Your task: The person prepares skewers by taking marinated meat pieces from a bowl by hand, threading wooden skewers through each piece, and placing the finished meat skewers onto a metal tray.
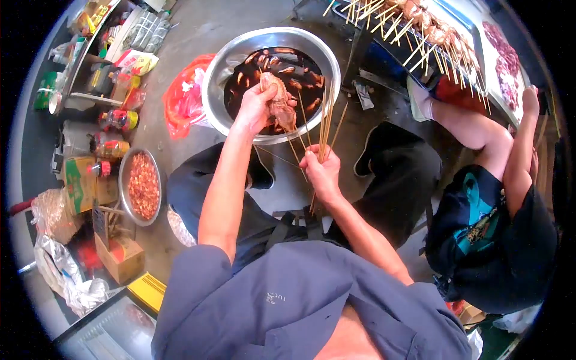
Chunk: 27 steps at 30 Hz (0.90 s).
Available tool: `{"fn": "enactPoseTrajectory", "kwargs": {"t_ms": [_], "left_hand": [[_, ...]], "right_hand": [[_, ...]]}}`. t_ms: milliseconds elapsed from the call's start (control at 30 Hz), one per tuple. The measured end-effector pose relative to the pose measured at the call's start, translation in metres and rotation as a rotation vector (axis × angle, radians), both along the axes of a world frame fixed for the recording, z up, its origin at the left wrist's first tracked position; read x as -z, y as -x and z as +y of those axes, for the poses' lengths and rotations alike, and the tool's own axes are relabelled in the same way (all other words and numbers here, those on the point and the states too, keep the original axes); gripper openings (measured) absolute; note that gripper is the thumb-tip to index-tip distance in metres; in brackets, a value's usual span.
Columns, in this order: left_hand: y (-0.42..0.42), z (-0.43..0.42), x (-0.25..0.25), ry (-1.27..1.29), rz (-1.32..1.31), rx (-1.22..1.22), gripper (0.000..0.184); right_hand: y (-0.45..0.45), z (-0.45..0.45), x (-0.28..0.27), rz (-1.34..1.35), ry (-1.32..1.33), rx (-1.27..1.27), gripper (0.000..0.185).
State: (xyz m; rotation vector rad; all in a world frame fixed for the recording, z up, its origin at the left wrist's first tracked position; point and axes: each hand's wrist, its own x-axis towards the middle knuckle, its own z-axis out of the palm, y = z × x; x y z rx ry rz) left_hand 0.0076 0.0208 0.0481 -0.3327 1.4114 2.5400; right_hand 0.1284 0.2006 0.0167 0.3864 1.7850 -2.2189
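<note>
My left hand [255,110] is closed around a pale brown piece of meat [280,107], perhaps poultry, above a big metal basin [215,78]. Dark liquid [252,66] with many brownish pieces floating in it fills the basin. My right hand [321,171] grips a bunch of thin bamboo skewers [327,123] just outside the near rim, most of them pointing up and away from me. One or two skewers run up to the lower end of the meat; how deep they go in is hidden.
A red plastic bag [180,99] lies left of the basin. Further left are a bowl of reddish pieces [143,186], bottles [118,120] and a cardboard box [119,255]. Skewered meat [441,30] lies on a tray at upper right. Another person [489,240] sits at right.
</note>
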Motion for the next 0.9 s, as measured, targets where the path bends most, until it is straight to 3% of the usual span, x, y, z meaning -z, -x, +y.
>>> {"fn": "enactPoseTrajectory", "kwargs": {"t_ms": [333, 767, 900], "left_hand": [[-0.016, 0.012, 0.012, 0.063, -0.097, 0.160, 0.024], [-0.002, 0.006, 0.013, -0.110, 0.024, -0.057, 0.016], [-0.009, 0.007, 0.021, -0.049, -0.020, -0.012, 0.025]], "right_hand": [[-0.002, -0.003, 0.000, -0.001, -0.002, 0.039, 0.009], [-0.002, 0.010, 0.002, -0.032, 0.083, -0.039, 0.012], [-0.007, 0.008, 0.003, -0.021, 0.029, -0.025, 0.013]]}}
